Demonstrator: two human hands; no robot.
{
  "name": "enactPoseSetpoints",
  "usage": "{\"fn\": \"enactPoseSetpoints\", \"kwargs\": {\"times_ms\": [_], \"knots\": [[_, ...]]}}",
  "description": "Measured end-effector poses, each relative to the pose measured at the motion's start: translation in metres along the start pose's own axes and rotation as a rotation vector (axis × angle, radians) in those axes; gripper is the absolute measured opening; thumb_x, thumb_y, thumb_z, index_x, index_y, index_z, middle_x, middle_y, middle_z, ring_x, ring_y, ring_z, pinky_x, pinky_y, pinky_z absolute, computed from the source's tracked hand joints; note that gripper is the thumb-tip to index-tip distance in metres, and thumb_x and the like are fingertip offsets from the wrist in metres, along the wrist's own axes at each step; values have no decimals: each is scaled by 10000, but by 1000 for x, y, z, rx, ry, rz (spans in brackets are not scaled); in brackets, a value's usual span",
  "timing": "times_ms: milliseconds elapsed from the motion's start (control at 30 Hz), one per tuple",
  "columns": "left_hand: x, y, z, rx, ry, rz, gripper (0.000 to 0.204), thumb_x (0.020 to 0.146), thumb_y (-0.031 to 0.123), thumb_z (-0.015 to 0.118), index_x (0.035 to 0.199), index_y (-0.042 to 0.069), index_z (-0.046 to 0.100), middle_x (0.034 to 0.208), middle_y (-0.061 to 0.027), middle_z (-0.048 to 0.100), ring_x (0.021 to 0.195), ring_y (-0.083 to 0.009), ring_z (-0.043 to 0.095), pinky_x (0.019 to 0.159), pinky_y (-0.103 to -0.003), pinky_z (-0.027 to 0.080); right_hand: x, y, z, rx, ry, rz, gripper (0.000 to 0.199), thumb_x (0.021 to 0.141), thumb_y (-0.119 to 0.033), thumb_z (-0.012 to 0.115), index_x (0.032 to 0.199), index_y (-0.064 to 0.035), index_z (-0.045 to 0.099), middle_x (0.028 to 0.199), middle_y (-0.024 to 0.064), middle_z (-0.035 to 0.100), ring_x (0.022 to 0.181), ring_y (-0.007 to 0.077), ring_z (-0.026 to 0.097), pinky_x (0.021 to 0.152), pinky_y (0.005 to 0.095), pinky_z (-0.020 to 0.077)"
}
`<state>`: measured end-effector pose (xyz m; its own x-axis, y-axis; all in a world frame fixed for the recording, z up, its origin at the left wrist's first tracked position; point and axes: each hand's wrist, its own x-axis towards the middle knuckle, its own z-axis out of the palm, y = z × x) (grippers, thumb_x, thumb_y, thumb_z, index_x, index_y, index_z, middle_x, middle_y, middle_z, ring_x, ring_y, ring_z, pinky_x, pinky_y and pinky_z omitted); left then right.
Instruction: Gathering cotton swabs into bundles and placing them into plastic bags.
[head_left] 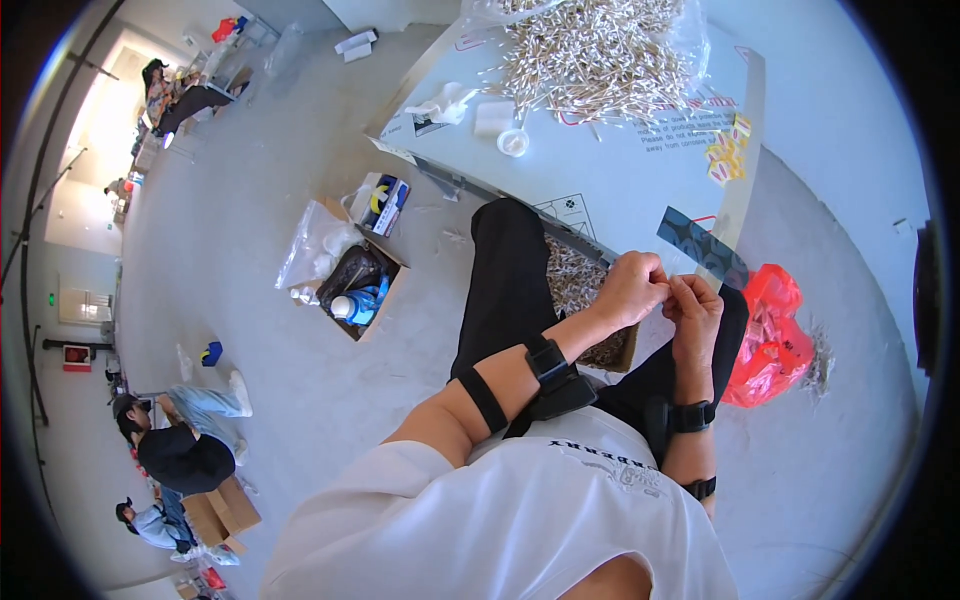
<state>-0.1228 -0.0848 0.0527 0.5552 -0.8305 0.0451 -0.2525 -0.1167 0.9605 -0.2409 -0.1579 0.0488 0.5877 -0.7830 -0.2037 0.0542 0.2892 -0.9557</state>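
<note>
My left hand and my right hand meet over my lap, fingertips pinched together on something very small that I cannot make out. Both wrists carry black straps. Just beyond the hands a dark patterned strip hangs over the near edge of the white table. A big heap of cotton swabs covers the far part of the table. Under the table edge, by my left knee, an open cardboard box holds more swabs.
A small white cup and crumpled white wrappers lie on the table, yellow tags at its right. A red plastic bag sits on the floor at my right. An open box of bottles stands left. Other people sit on the floor at far left.
</note>
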Motion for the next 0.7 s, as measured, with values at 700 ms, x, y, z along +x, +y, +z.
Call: {"fn": "enactPoseSetpoints", "kwargs": {"times_ms": [700], "knots": [[13, 8, 2, 181, -49, 443, 253, 719, -61, 569, 949, 40, 596, 865, -155, 612, 799, -386, 608, 679, -435, 492, -7, -5, -2, -861, 27, -513, 122, 812, -48, 617, 746, 1, 526, 674, 195, 560, 593, 373, 562, 553, 420, 454]]}}
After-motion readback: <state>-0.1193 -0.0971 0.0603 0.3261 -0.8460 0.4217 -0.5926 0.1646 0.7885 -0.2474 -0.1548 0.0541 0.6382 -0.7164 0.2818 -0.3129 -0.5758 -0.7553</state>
